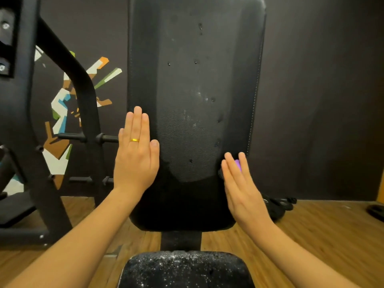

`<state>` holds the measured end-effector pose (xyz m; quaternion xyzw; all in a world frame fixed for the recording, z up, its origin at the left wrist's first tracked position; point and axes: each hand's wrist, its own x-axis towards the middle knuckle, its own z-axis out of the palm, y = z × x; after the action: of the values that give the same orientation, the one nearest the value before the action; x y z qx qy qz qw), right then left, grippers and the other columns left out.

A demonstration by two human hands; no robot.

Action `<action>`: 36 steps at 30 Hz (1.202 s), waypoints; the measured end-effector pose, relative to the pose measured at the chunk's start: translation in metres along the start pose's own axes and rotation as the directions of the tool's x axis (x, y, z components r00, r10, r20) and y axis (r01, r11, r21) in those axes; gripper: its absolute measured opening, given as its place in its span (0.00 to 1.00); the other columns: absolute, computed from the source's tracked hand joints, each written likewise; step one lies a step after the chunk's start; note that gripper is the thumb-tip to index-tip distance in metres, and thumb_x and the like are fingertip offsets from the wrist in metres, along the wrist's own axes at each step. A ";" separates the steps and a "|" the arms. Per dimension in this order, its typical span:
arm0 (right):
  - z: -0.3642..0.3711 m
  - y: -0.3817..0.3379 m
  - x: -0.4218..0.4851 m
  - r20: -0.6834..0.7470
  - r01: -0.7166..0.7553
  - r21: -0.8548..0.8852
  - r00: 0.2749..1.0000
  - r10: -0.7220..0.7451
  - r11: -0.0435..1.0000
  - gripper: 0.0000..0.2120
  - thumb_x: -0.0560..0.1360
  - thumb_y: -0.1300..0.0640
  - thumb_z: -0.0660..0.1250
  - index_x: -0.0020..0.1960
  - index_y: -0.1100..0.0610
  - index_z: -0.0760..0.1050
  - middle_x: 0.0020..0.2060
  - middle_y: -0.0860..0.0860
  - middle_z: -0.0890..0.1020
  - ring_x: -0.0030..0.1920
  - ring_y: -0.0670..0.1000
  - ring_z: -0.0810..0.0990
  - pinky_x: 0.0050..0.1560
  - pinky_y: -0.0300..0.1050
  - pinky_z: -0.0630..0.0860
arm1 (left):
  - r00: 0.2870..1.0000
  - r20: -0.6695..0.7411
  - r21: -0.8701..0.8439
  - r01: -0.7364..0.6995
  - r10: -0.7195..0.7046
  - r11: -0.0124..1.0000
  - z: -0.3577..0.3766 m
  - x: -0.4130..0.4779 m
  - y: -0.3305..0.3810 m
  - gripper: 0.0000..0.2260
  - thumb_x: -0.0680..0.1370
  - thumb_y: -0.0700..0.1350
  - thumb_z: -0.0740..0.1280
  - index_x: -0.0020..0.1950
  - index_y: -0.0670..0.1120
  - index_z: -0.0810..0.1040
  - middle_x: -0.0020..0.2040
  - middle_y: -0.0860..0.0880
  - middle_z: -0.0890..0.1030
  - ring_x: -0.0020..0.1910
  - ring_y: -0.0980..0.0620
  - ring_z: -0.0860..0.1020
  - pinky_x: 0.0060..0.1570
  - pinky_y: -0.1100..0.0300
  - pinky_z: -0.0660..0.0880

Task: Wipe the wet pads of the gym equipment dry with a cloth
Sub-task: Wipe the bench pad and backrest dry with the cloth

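Your left hand (135, 154), flat and unclenched, steadies the tall black padded backrest (187, 69). Your right hand (241, 188) presses a small purple cloth (237, 164) to it, fingers straight.

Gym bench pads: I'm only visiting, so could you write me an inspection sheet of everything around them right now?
Surface: tall black padded backrest, scattered droplets and a duller patch low down; black padded seat, thickly beaded with water.
Job's things: small purple cloth, mostly hidden under the right hand, at the backrest's right edge.
Clutter: black weights, plates as they seem, on the wooden floor behind the bench.
Grips: left hand flat on the backrest's left edge, wearing a gold ring; right hand presses the cloth with straight fingers.
Cables: nothing seen.
Surroundings: black steel machine frame on the left; colourful angular mural on a dark wall.
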<state>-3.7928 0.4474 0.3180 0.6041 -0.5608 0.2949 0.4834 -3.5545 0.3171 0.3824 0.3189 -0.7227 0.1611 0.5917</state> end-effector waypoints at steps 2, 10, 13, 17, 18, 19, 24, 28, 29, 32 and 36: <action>-0.003 0.001 0.014 0.049 0.071 -0.005 0.996 -0.070 0.997 0.41 0.74 0.72 0.71 0.80 0.64 0.52 0.80 0.60 0.57 0.80 0.65 0.51 0.73 0.53 0.61 | 1.000 0.003 -0.004 0.009 -0.009 1.000 0.001 0.000 0.000 0.27 0.85 0.48 0.50 0.83 0.42 0.50 0.84 0.47 0.46 0.82 0.51 0.42 0.78 0.52 0.44; -0.015 0.015 0.091 -0.085 0.081 0.081 0.994 -0.074 0.993 0.31 0.79 0.70 0.65 0.79 0.66 0.56 0.79 0.60 0.60 0.81 0.63 0.51 0.76 0.55 0.65 | 0.999 0.028 -0.018 0.016 -0.016 1.000 0.001 0.000 0.001 0.27 0.85 0.49 0.49 0.82 0.45 0.46 0.83 0.50 0.44 0.82 0.52 0.41 0.78 0.50 0.45; -0.023 0.026 0.142 -0.163 0.041 0.065 0.986 -0.030 0.997 0.28 0.81 0.70 0.62 0.79 0.66 0.58 0.80 0.59 0.60 0.81 0.63 0.51 0.72 0.50 0.70 | 0.999 0.029 -0.034 0.024 -0.023 0.999 0.001 -0.001 0.000 0.27 0.84 0.51 0.48 0.82 0.46 0.45 0.83 0.51 0.43 0.82 0.54 0.41 0.78 0.51 0.45; -0.038 0.040 0.211 -0.226 -0.081 0.054 0.970 0.091 0.995 0.25 0.84 0.67 0.58 0.80 0.65 0.58 0.81 0.56 0.58 0.81 0.61 0.49 0.73 0.36 0.57 | 0.999 0.040 -0.055 0.025 -0.023 0.998 0.001 0.000 0.000 0.27 0.84 0.53 0.46 0.82 0.46 0.46 0.83 0.52 0.44 0.82 0.55 0.41 0.78 0.50 0.46; -0.039 0.041 0.215 -0.239 -0.084 0.041 0.967 0.092 0.996 0.25 0.84 0.65 0.58 0.80 0.65 0.57 0.81 0.56 0.58 0.81 0.60 0.48 0.73 0.33 0.51 | 0.999 0.038 -0.060 0.022 -0.019 0.998 0.001 0.000 0.000 0.27 0.84 0.53 0.46 0.82 0.46 0.46 0.83 0.51 0.44 0.82 0.55 0.41 0.78 0.49 0.47; -0.038 0.039 0.212 -0.246 -0.083 0.037 0.965 0.089 0.996 0.25 0.85 0.65 0.57 0.80 0.64 0.57 0.81 0.56 0.58 0.81 0.60 0.47 0.73 0.33 0.47 | 0.999 0.034 -0.057 0.020 -0.018 0.998 0.000 0.000 0.000 0.27 0.84 0.53 0.46 0.82 0.46 0.47 0.83 0.51 0.44 0.82 0.54 0.41 0.78 0.49 0.47; -0.024 0.019 0.116 -0.098 -0.021 0.016 0.995 0.023 1.000 0.25 0.85 0.59 0.53 0.80 0.64 0.56 0.80 0.57 0.58 0.82 0.59 0.46 0.77 0.59 0.63 | 0.999 0.041 -0.010 0.029 -0.028 1.000 0.001 -0.001 -0.001 0.27 0.84 0.51 0.47 0.82 0.43 0.49 0.83 0.49 0.45 0.82 0.52 0.43 0.78 0.45 0.50; -0.028 0.023 0.101 -0.050 0.047 -0.004 0.998 -0.047 0.999 0.27 0.84 0.60 0.57 0.81 0.61 0.53 0.81 0.56 0.56 0.81 0.59 0.48 0.75 0.51 0.63 | 0.999 0.029 0.007 0.023 -0.023 1.000 0.002 -0.001 -0.001 0.27 0.84 0.51 0.48 0.82 0.43 0.51 0.83 0.48 0.47 0.82 0.52 0.44 0.77 0.44 0.53; -0.029 0.026 0.113 -0.068 0.047 0.023 0.997 -0.046 0.999 0.29 0.83 0.64 0.60 0.81 0.62 0.54 0.81 0.56 0.57 0.81 0.59 0.48 0.76 0.45 0.59 | 0.999 0.026 0.014 0.020 -0.021 1.000 0.002 -0.002 -0.001 0.27 0.84 0.51 0.48 0.82 0.42 0.51 0.83 0.47 0.47 0.82 0.51 0.44 0.77 0.44 0.53; -0.035 0.042 0.166 -0.148 -0.042 0.138 0.987 0.062 0.990 0.29 0.81 0.70 0.62 0.80 0.66 0.57 0.79 0.59 0.60 0.81 0.63 0.51 0.78 0.37 0.43 | 1.000 0.029 0.018 0.002 -0.003 1.000 0.002 -0.001 -0.001 0.27 0.84 0.51 0.47 0.81 0.42 0.52 0.83 0.46 0.49 0.82 0.51 0.45 0.76 0.44 0.54; -0.057 0.062 0.262 -0.218 -0.062 0.159 0.971 0.097 0.985 0.26 0.83 0.67 0.57 0.80 0.66 0.57 0.80 0.59 0.59 0.81 0.63 0.49 0.76 0.38 0.44 | 1.000 0.012 -0.001 0.003 -0.003 1.000 0.005 -0.001 -0.003 0.26 0.84 0.51 0.48 0.81 0.43 0.52 0.83 0.47 0.49 0.82 0.54 0.43 0.76 0.44 0.54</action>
<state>-3.7905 0.4026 0.5899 0.5788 -0.5024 0.4220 0.4843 -3.5557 0.3120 0.3800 0.3205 -0.7259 0.1577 0.5878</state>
